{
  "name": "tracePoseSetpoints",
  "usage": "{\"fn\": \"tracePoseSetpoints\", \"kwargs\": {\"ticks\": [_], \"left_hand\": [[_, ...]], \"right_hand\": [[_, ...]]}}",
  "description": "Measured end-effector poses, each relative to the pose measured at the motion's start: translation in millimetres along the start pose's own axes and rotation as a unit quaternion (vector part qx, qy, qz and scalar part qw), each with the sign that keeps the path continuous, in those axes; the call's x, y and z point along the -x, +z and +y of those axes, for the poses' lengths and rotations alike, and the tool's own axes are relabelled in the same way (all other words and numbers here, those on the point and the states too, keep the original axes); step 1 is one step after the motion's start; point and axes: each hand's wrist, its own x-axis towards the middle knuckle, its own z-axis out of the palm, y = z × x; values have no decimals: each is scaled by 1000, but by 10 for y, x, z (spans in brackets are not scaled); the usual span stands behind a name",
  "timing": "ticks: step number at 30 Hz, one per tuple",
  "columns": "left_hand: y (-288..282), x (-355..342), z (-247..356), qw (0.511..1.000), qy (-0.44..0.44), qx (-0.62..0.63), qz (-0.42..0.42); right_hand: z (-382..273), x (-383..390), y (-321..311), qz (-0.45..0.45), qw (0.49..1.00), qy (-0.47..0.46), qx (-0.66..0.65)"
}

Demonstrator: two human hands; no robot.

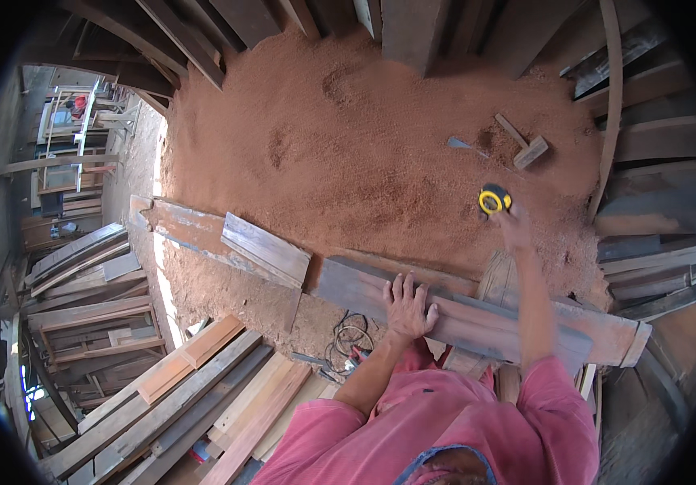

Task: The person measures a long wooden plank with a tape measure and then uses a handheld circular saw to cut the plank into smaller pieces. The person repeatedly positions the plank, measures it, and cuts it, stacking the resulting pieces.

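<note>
My left hand (409, 305) lies flat with fingers spread on a long grey-brown wooden plank (348, 284) in front of me. Stretched out beyond the plank, my right hand (513, 228) is slightly blurred, its fingers at a yellow and black tape measure (494, 199) that it appears to grip. The fingers' far side is hidden. Farther off, a wooden mallet (530, 151) rests on the sawdust, and a chisel-like tool with a pale flat blade (458, 143) lies beside it.
Reddish-brown sawdust (340, 162) covers the ground ahead. A short board (267, 246) lies on a long weathered beam (190, 225) at left. Stacked planks (202, 388) fill the lower left, more timber (663, 137) the right. Coiled cable (350, 339) sits near my left forearm.
</note>
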Motion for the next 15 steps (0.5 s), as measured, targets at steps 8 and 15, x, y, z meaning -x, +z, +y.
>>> {"fn": "tracePoseSetpoints", "kwargs": {"ticks": [8, 15], "left_hand": [[5, 11, 28, 1000, 2, -8, 13], [18, 117, -2, 999, 26, -20, 31]], "right_hand": [[-319, 1847, 75, -66, 993, 95, 21], [91, 2562, 426, -27, 992, 101, 68]]}}
